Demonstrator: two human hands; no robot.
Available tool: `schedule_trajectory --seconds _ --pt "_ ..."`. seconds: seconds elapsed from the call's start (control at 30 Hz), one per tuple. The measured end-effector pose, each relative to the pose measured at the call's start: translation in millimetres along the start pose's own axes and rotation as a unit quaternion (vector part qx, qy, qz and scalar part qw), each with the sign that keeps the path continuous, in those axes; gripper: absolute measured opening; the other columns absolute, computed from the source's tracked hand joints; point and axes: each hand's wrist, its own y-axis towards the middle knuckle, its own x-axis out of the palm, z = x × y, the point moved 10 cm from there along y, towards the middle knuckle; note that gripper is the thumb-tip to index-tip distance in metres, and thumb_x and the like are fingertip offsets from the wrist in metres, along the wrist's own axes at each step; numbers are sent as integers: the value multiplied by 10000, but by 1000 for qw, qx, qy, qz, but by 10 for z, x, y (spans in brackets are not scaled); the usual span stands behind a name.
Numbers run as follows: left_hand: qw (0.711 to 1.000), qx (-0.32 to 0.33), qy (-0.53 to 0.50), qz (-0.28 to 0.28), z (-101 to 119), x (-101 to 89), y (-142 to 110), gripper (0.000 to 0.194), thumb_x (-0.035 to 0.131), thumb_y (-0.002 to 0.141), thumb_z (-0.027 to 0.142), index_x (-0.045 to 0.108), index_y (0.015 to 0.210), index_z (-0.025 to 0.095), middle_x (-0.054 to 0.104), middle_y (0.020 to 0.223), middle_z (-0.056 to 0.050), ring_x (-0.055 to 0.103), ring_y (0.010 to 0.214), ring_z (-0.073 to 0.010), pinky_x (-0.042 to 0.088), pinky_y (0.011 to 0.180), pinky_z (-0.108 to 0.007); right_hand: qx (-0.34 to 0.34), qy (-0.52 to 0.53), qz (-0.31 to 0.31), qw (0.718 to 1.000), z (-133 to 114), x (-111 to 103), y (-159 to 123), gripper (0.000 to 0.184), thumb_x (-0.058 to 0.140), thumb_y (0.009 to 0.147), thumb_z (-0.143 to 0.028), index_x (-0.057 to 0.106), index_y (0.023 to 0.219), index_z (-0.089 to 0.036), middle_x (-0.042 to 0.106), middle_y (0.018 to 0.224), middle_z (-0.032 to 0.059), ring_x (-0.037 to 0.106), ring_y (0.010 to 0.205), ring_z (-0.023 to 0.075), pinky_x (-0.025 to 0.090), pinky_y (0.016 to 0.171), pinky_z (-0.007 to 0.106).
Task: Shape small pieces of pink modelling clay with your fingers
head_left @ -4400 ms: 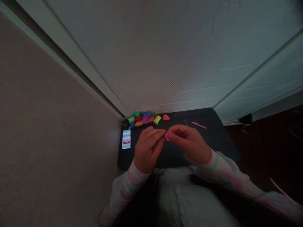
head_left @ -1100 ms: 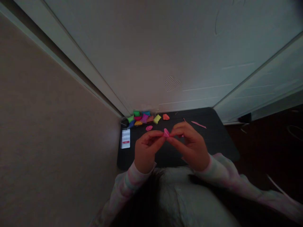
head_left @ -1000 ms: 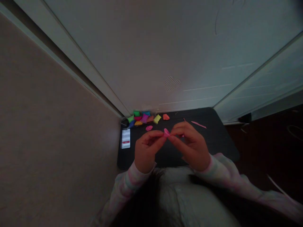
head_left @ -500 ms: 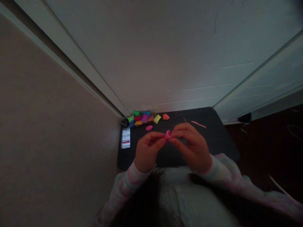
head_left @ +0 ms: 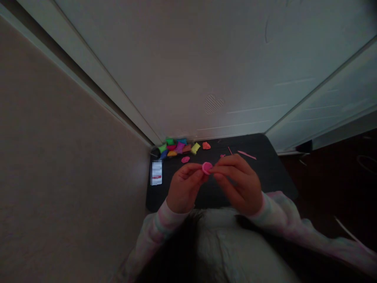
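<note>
Between my hands, above the dark table, is a small pink piece of modelling clay (head_left: 207,168), rounded with a raised rim like a tiny bowl. My left hand (head_left: 184,188) pinches its left side between thumb and fingers. My right hand (head_left: 240,182) has its fingertips pressed at the clay's right edge. A flat pink clay piece (head_left: 185,159) lies on the table beyond my left hand. Just past my right fingers a small pink bit (head_left: 222,156) shows, partly hidden.
Several colourful clay packets (head_left: 176,148) lie along the table's back left, with a yellow packet (head_left: 195,148) and an orange lump (head_left: 206,146) beside them. A phone (head_left: 156,172) rests at the left edge. Pink tools (head_left: 246,155) lie at the right. White panels rise behind the table (head_left: 273,173).
The pink clay has been turned so its round, hollow face shows more fully. My right fingers have shifted slightly, and the small pink bit behind them has come into view.
</note>
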Motion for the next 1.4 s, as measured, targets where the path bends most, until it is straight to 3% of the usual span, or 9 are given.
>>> schedule_trajectory --seconds 0.17,0.27,0.37,0.83,1.1,1.4 --pt "1000 -11 -9 15 -26 -30 -5 154 771 553 235 678 666 186 657 640 19 588 568 -69 496 558 -181 120 108 23 987 254 -30 -17 168 533 799 -184 581 952 -231 586 845 26 525 755 162 433 657 301" --pt "1000 -4 -1 0 -16 -2 -5 152 765 562 251 680 671 187 660 643 19 590 586 -74 492 580 -192 222 182 -33 957 437 150 -51 104 570 784 -253 587 873 -202 578 742 4 513 661 136 419 597 269" --pt "1000 -1 30 -7 -16 8 0 135 761 565 239 685 659 181 657 602 19 581 576 -73 476 579 -189 279 221 -85 931 510 301 -94 116 582 770 -292 588 762 -177 564 661 -1 521 631 137 411 582 270" --pt "999 -1 25 -28 -1 22 8 107 764 538 160 701 621 184 679 597 20 598 568 -69 479 577 -171 321 236 -126 908 539 389 -149 113 594 731 -278 563 697 -175 552 632 -9 500 616 124 387 588 261" --pt "997 -69 -23 -19 -140 44 2 185 807 459 191 692 603 170 671 555 23 592 528 -63 476 547 -166 355 301 -115 878 548 445 -189 124 596 729 -288 543 707 -178 527 638 -17 483 593 112 371 569 251" --pt "999 -36 15 -12 -68 7 10 169 802 444 161 678 558 174 663 550 32 583 514 -68 473 528 -175 358 382 -123 843 532 506 -204 83 626 724 -224 564 690 -179 550 628 -31 475 581 88 364 557 224"
